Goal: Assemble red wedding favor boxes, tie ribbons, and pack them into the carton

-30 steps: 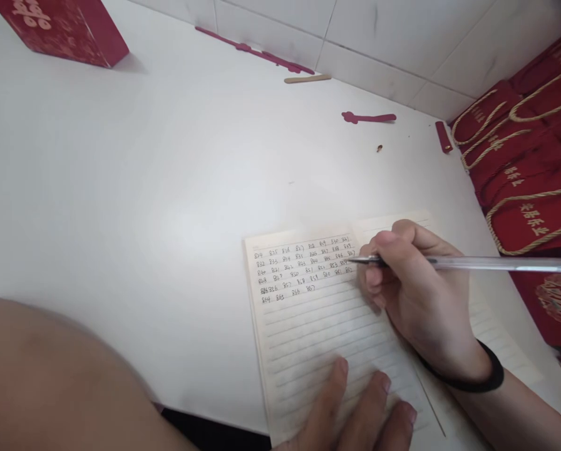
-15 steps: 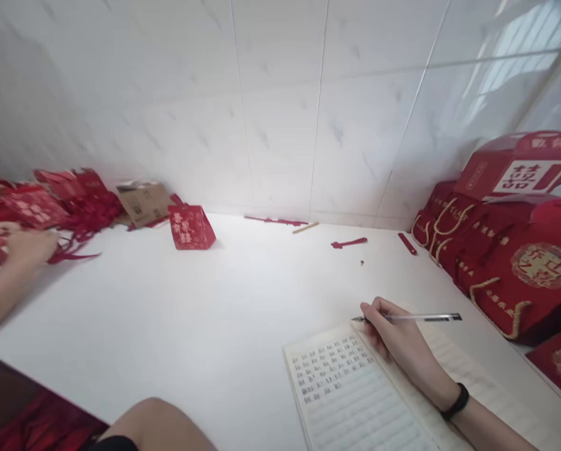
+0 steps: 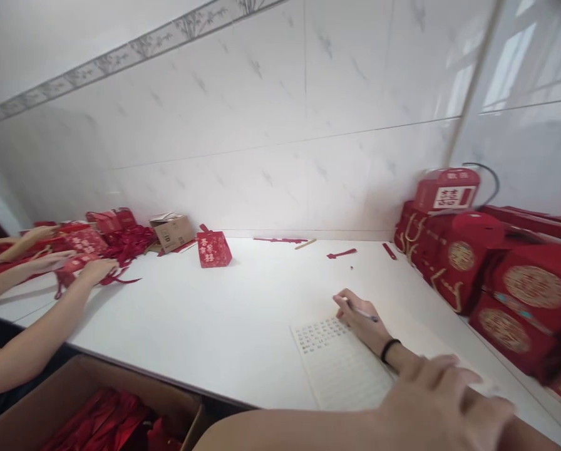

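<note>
Pale tiled wall (image 3: pixel 262 156) was seen behind a white tabletop (image 3: pixel 252 332); red gift boxes (image 3: pixel 527 282) were stacked on the right. Notebook (image 3: pixel 350 376) was laid open near the tabletop's front, small rows of script (image 3: pixel 315 335) packed at the page top, ruled lines below. Pen (image 3: pixel 365 312) was pinched in the right hand (image 3: pixel 365 332), fingers closed on the barrel, hand set at the page's upper right corner. Tip too small to make out; paper contact could not be told. Left hand (image 3: pixel 449 388) was laid across the right forearm (image 3: pixel 409 363), fingers loosely spread, nothing seen held in it. For clean pen work, judged from this pose: page best kept flat by the left hand on the paper, forearm left unloaded so the wrist could be slid freely; pen best pinched lightly near the tip, spacing matched to the rows above. Smudging was judged a risk if fresh ink was crossed by the hand's edge. Well to the left, red packets (image 3: pixel 86 241) were being handled by a co-worker's hands (image 3: pixel 99 269); between, a red triangular box (image 3: pixel 215 249) was stood near the wall.
</note>
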Demonstrator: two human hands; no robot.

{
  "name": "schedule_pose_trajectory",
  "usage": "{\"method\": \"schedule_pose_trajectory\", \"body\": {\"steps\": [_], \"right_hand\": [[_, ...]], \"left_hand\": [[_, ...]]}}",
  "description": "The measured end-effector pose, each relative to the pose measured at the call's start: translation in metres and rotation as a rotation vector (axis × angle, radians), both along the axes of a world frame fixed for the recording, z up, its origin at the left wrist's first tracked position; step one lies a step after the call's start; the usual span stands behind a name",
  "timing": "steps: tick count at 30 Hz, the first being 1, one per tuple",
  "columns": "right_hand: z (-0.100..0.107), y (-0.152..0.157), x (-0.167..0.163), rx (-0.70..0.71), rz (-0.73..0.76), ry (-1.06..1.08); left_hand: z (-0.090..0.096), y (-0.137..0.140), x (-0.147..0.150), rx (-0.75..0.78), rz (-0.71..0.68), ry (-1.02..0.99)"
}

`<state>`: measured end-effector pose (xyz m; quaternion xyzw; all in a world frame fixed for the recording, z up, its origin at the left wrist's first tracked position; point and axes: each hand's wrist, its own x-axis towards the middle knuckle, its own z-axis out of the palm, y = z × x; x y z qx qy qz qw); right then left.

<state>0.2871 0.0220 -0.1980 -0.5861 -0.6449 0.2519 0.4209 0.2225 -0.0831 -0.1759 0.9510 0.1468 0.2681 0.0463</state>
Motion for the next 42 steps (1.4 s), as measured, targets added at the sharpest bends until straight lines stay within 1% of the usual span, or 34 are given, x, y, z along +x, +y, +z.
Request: {"method": "schedule_pose_trajectory", "body": {"steps": [2,3,5,9,12,16,18,21,25,27,32,37,40,42], "right_hand": [[0.005,-0.003,-0.002,0.072,0.059,-0.24],[0.007,-0.004,-0.003,0.089,0.067,-0.322],[0.011,-0.005,-0.004,0.091,0.043,-0.406],[0.014,-0.003,-0.008,0.061,-0.06,-0.49],[0.014,0.0,-0.011,0.026,-0.141,-0.537],[0.015,0.003,-0.013,-0.023,-0.232,-0.587],[0.015,0.003,-0.013,-0.044,-0.264,-0.606],[0.016,0.003,-0.012,-0.061,-0.284,-0.623],[0.015,0.004,-0.011,-0.067,-0.282,-0.629],[0.015,0.004,-0.01,-0.067,-0.28,-0.628],[0.014,0.005,-0.01,-0.067,-0.267,-0.62],[0.016,0.005,-0.01,-0.091,-0.268,-0.606],[0.018,0.005,-0.009,-0.111,-0.252,-0.592],[0.018,0.005,-0.008,-0.116,-0.249,-0.585]], "left_hand": [[0.009,0.0,0.0,-0.109,-0.067,-0.003],[0.012,-0.001,-0.002,-0.153,-0.086,-0.007],[0.015,-0.006,-0.009,-0.208,-0.115,-0.063],[0.022,-0.023,-0.024,-0.22,-0.243,-0.226],[0.033,-0.044,-0.031,-0.216,-0.334,-0.264],[0.043,-0.069,-0.04,-0.115,-0.433,-0.301],[0.045,-0.074,-0.044,-0.092,-0.464,-0.309],[0.043,-0.069,-0.048,-0.13,-0.468,-0.265],[0.04,-0.049,-0.053,-0.241,-0.418,-0.217],[0.037,-0.035,-0.056,-0.284,-0.363,-0.208],[0.023,0.005,-0.058,-0.39,-0.112,-0.191],[0.004,0.04,-0.057,-0.333,0.118,-0.175],[-0.006,0.049,-0.056,-0.322,0.242,-0.176],[-0.011,0.05,-0.056,-0.345,0.272,-0.186]]}}
